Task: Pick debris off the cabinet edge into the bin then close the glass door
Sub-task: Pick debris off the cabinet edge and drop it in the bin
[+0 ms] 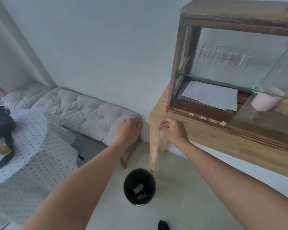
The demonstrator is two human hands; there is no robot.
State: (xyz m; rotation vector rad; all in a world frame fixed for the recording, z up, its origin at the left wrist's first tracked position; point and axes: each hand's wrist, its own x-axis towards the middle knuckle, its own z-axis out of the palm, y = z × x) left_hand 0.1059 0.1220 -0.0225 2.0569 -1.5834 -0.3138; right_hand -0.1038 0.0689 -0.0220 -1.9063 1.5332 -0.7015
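Debris (208, 118) sits in four crumbs along the cabinet edge (181, 113), right of our hands. Right hand (173, 130) pinches a scrap, left hand (130, 130) curls loosely, contents unclear, both above the bin (139, 186); glass door (273, 90) stands open.

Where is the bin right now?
In the head view the black bin stands on the floor at lower centre, beside the front leg of the wooden table, below and between the two forearms.
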